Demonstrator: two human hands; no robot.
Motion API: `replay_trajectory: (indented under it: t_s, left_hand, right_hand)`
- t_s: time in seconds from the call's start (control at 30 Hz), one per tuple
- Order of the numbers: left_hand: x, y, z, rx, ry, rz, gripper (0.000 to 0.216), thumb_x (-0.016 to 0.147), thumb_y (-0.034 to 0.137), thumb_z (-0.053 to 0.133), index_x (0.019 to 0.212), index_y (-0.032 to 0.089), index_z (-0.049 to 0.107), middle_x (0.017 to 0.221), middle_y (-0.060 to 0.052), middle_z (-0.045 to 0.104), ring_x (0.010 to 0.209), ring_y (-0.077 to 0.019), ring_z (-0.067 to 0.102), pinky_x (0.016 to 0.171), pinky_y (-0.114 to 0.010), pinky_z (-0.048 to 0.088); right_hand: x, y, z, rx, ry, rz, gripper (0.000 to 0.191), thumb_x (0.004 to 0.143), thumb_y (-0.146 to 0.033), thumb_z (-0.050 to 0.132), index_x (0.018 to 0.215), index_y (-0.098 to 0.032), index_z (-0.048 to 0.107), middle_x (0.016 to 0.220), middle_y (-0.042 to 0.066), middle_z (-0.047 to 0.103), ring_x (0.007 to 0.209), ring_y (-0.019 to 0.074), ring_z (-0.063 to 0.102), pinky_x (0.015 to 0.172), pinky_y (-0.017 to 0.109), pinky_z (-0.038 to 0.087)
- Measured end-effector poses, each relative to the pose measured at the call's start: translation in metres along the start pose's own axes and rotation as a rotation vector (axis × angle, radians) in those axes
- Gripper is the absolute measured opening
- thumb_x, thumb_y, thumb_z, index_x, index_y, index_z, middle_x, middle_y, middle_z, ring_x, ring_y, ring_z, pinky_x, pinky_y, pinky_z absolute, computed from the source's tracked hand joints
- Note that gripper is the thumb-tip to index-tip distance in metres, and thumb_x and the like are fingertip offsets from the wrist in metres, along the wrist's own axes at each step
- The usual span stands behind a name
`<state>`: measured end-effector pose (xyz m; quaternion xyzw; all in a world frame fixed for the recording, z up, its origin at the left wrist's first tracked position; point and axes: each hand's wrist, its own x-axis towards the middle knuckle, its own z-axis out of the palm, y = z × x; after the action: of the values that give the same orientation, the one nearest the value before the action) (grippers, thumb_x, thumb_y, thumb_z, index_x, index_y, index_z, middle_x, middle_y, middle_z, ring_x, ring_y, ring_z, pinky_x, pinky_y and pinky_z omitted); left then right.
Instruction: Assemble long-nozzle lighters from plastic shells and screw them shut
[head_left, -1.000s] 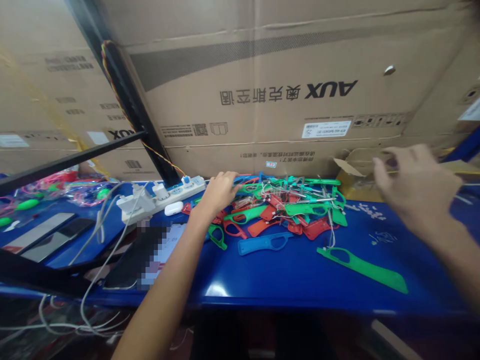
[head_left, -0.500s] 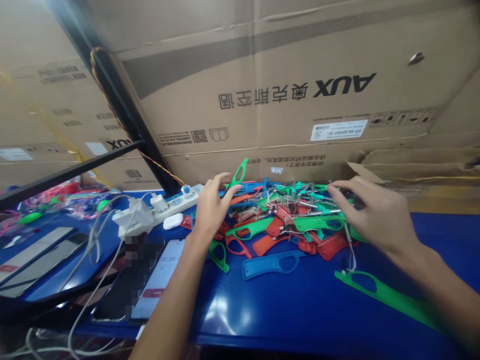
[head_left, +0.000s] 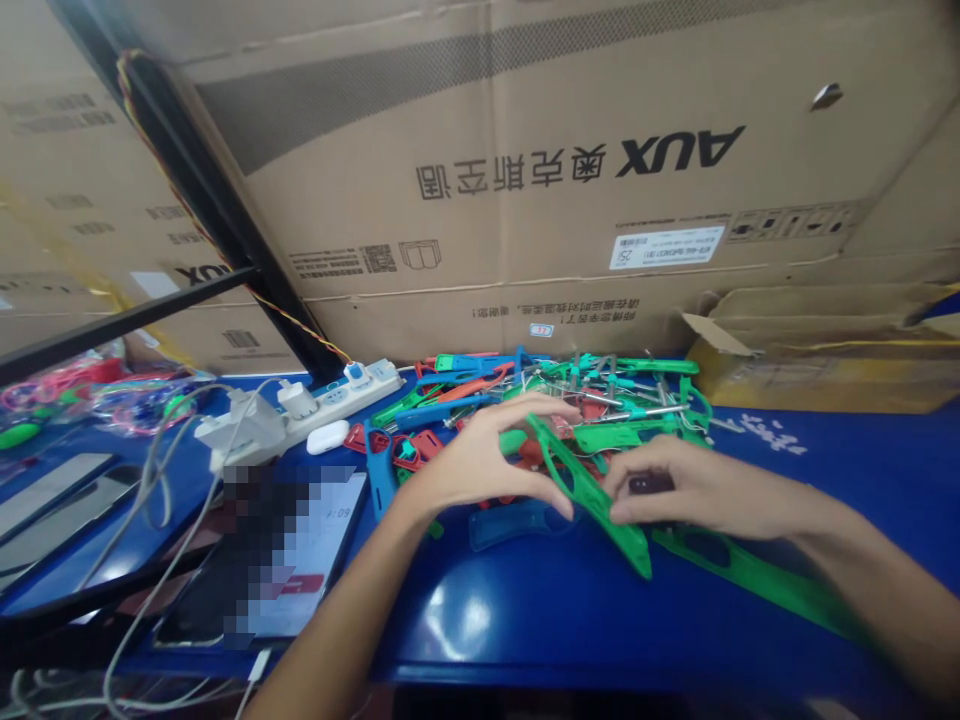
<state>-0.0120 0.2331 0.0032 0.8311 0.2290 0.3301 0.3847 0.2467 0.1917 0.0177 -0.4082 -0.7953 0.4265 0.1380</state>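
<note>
Head view, both hands' fingers pinching green handle (head_left: 592, 492), parts pile (head_left: 570, 405) behind, power strip (head_left: 300, 410) left

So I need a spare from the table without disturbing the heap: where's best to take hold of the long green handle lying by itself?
Probably the long green handle by its tapered flat tail, coming from the table's near edge. That end lies clear on bare blue surface, while its looped end sits under the right hand beside the pile.
</note>
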Motion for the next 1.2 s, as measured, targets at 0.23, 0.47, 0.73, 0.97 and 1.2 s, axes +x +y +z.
replay_trajectory:
  t_s: [0.23, 0.47, 0.73, 0.97, 1.2]
  left_hand:
    - [0.002, -0.040, -0.023, 0.626, 0.156, 0.049, 0.018, 0.096, 0.030, 0.067, 0.112, 0.023, 0.069, 0.108, -0.007, 0.072, 0.105, -0.0271, 0.062, 0.094, -0.046, 0.051]
    - [0.002, -0.033, -0.021, 0.659, 0.223, 0.091, 0.015, 0.103, 0.027, 0.054, 0.110, 0.021, 0.066, 0.108, -0.006, 0.071, 0.100, -0.0239, 0.058, 0.092, -0.042, 0.048]
    - [0.004, -0.031, -0.018, 0.656, 0.196, 0.131, 0.019, 0.104, 0.028, 0.050, 0.110, 0.021, 0.067, 0.108, -0.008, 0.071, 0.099, -0.0239, 0.059, 0.090, -0.042, 0.049]
    - [0.005, -0.032, -0.011, 0.619, 0.135, 0.154, 0.021, 0.105, 0.028, 0.049, 0.109, 0.023, 0.069, 0.100, -0.005, 0.073, 0.095, -0.0206, 0.066, 0.088, -0.039, 0.052]
    - [0.003, -0.034, -0.011, 0.598, 0.158, 0.131, 0.022, 0.104, 0.025, 0.050, 0.110, 0.021, 0.070, 0.103, -0.006, 0.076, 0.095, -0.0203, 0.070, 0.086, -0.038, 0.054]
  right_hand:
    - [0.002, 0.011, 0.013, -0.241, -0.140, -0.097, 0.025, 0.097, -0.041, 0.060, 0.092, -0.022, 0.075, 0.080, 0.002, 0.072, 0.068, 0.0156, 0.062, 0.060, 0.029, 0.043]
    - [0.007, 0.024, -0.009, -0.187, 0.009, -0.152, 0.025, 0.098, -0.043, 0.061, 0.091, -0.025, 0.077, 0.089, 0.000, 0.078, 0.079, 0.0164, 0.071, 0.072, 0.029, 0.054]
    - [0.024, 0.078, -0.036, -0.684, 0.622, -0.126, 0.030, 0.100, -0.042, 0.053, 0.111, -0.024, 0.074, 0.116, 0.009, 0.076, 0.105, 0.0286, 0.071, 0.089, 0.046, 0.056]
    - [0.034, 0.076, -0.021, -0.818, 0.635, -0.069, 0.033, 0.103, -0.041, 0.045, 0.111, -0.026, 0.073, 0.111, 0.008, 0.073, 0.077, 0.0206, 0.071, 0.060, 0.032, 0.051]
    - [0.030, 0.064, -0.016, -0.771, 0.786, -0.100, 0.028, 0.106, -0.036, 0.041, 0.115, -0.022, 0.063, 0.114, 0.010, 0.073, 0.088, 0.0257, 0.073, 0.066, 0.035, 0.053]
